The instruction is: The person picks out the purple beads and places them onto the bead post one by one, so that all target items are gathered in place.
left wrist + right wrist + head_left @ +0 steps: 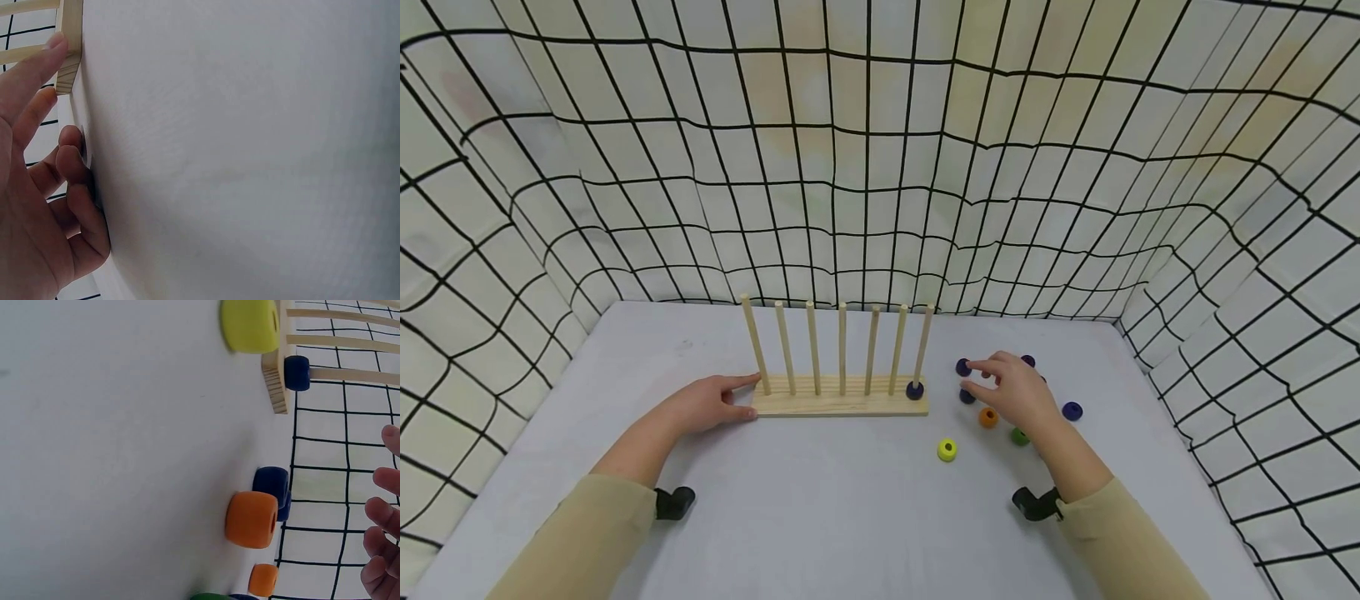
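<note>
The left hand (709, 405), spread, touches the left end of the wooden peg rack (841, 407); right of it, the right hand (1013, 393), parted, hovers by dark blue beads (962, 367).

Left fingers (739, 381) pointed inward, right fingers (988, 365) apparently parted, bent.
</note>
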Demonstrator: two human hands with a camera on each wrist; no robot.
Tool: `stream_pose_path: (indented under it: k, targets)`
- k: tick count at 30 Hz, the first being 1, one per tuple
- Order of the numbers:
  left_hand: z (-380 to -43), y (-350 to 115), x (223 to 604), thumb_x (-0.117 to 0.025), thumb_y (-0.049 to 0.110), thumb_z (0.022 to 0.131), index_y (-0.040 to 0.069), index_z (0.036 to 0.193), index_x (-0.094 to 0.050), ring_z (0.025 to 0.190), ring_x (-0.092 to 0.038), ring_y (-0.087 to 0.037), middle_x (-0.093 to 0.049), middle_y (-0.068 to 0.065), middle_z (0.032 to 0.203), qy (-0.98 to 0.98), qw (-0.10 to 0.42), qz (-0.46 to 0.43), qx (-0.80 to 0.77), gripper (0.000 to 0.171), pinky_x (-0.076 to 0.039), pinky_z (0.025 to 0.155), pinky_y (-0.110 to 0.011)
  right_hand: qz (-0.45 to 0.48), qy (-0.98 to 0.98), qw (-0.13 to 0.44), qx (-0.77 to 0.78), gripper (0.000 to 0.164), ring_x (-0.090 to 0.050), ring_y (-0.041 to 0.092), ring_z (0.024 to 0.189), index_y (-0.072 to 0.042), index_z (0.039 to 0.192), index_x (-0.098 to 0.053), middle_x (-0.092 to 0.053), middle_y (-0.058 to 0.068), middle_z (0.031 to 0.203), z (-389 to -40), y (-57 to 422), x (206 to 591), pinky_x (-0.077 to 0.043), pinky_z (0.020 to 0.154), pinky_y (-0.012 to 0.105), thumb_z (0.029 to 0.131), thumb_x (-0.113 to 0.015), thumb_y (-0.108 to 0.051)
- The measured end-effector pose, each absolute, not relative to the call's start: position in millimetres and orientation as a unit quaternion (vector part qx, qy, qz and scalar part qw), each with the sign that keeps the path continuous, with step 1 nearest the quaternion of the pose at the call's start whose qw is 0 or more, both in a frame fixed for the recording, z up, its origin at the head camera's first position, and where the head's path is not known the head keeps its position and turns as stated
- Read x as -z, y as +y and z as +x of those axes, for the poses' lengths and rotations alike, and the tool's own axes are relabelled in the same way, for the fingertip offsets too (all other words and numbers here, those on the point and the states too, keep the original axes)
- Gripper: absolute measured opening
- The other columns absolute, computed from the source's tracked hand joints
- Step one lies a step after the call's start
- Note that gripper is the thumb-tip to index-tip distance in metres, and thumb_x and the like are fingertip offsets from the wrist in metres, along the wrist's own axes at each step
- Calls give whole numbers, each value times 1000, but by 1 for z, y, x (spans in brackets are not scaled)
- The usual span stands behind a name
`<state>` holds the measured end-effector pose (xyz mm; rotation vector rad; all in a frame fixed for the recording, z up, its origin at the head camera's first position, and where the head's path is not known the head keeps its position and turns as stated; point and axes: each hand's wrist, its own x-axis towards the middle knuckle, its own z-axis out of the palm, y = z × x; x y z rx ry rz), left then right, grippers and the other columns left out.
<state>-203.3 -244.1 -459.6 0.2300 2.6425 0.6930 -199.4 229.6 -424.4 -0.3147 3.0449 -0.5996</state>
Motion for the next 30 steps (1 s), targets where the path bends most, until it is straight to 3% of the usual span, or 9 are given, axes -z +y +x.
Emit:
stream_pose_path:
  k: [8, 30]
  targets:
    - [-203, -244, 459, -75, 44, 86, 14, 151, -44, 70, -40, -20, -44, -5, 79, 944, 198, 84, -251, 78, -32, 63, -34, -100, 979, 40, 173, 46, -55, 19, 85, -21, 128, -70, -63, 3, 105, -202, 234, 435, -49, 71, 35, 88, -74, -43]
    - [-203, -245, 461, -75, 45, 86, 15, 151, -44, 72, -42, -20, -46, -6, 81, 945, 197, 82, -248, 77, -33, 63, -34, -58, 980, 113, 152, 51, -53, 17, 76, -20, 131, -67, -63, 2, 97, -213, 233, 452, -44, 61, 30, 87, -75, -45]
